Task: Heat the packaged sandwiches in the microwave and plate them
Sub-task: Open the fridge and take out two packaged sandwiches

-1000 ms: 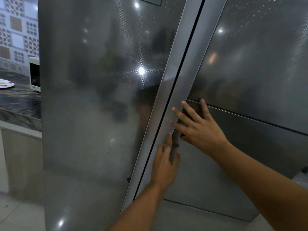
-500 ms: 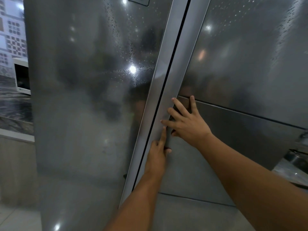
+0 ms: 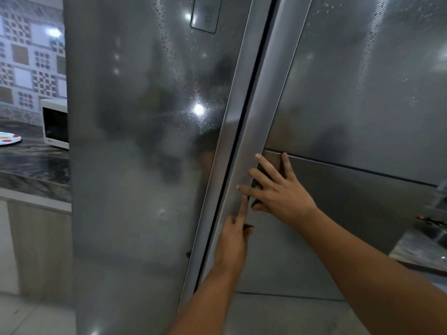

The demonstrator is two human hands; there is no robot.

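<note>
A tall steel double-door fridge (image 3: 145, 165) fills the view, both doors closed. My right hand (image 3: 275, 192) lies flat with spread fingers on the right door, at the corner of its recessed lower panel beside the centre seam. My left hand (image 3: 233, 238) sits just below it, index finger straight up along the right door's edge strip, the other fingers curled at the edge. A white microwave (image 3: 54, 124) stands on the counter at far left, partly hidden by the fridge. A white plate with coloured spots (image 3: 9, 139) lies beside it. No sandwiches are in sight.
A dark marbled counter (image 3: 31, 170) with wooden cabinets below runs along the left, under a patterned tile wall. At the right edge a metal sink area (image 3: 433, 238) shows. Light floor tiles lie below.
The view has swung slightly, bringing the plate back into sight at left. Both hands stay at the same spot on the fridge's centre seam; the doors have not moved.
</note>
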